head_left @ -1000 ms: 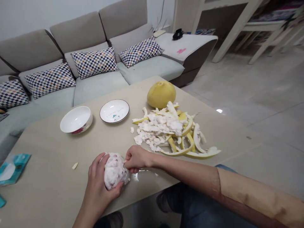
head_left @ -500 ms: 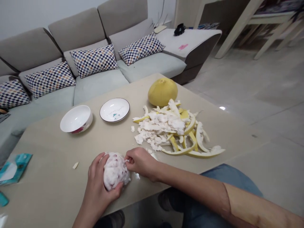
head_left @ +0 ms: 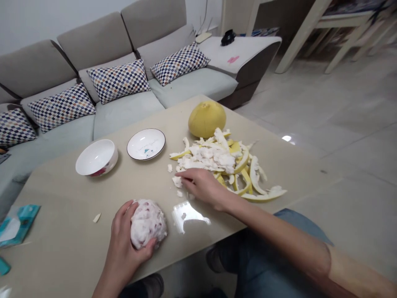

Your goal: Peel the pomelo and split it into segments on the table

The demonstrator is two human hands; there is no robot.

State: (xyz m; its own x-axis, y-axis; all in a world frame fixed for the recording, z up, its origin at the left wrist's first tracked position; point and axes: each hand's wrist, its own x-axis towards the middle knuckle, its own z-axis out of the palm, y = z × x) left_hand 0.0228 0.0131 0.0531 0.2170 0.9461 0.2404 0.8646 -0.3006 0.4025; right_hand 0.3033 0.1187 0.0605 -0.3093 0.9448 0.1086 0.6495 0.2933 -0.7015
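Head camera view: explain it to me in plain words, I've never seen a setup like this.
There is no machine here, just a person's two bare hands. The camera is worn on the head and looks forward and down. The left hand holds a whitish peeled fruit. The right hand is at the near edge of a heap of peel and pith; whether its fingertips grip a scrap is unclear. Also on the table are a bowl, a plate and a yellow fruit.
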